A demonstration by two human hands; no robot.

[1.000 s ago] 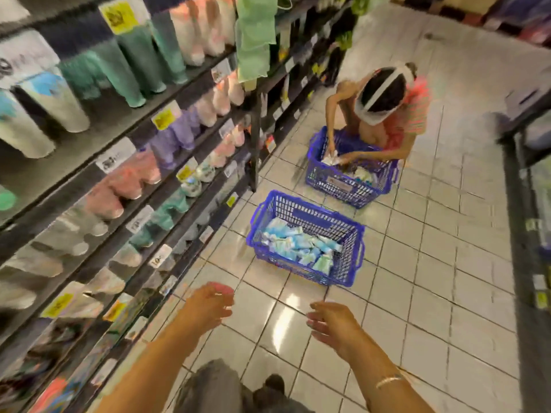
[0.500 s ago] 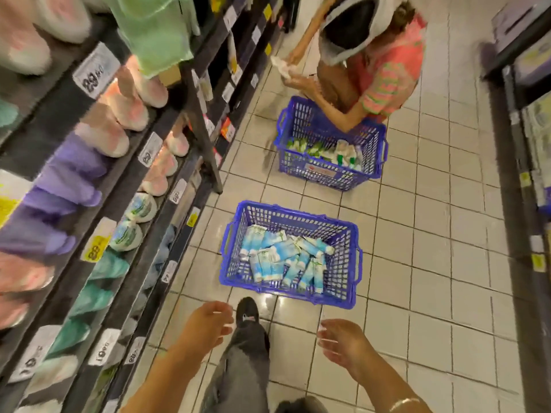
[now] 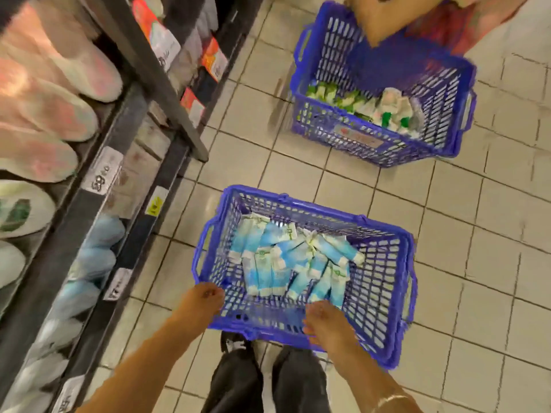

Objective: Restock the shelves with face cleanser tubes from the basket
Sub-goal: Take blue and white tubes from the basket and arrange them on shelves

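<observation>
A blue plastic basket stands on the tiled floor right in front of my feet. Several light-blue and white face cleanser tubes lie heaped in its left half. My left hand hangs over the basket's near left corner with loosely curled fingers and holds nothing. My right hand is over the near rim, fingers pointing down toward the tubes, also with nothing in it. The shelves run along the left; blue tubes lie on a lower shelf beside the basket.
A second blue basket with green and white tubes stands farther up the aisle, and another person bends over it. Pink and white tubes fill the upper left shelves. Bare floor tiles lie to the right.
I have stepped closer and bent down, so the basket is now right under my hands. Both hands have moved forward from above the floor to over the basket's near rim.
</observation>
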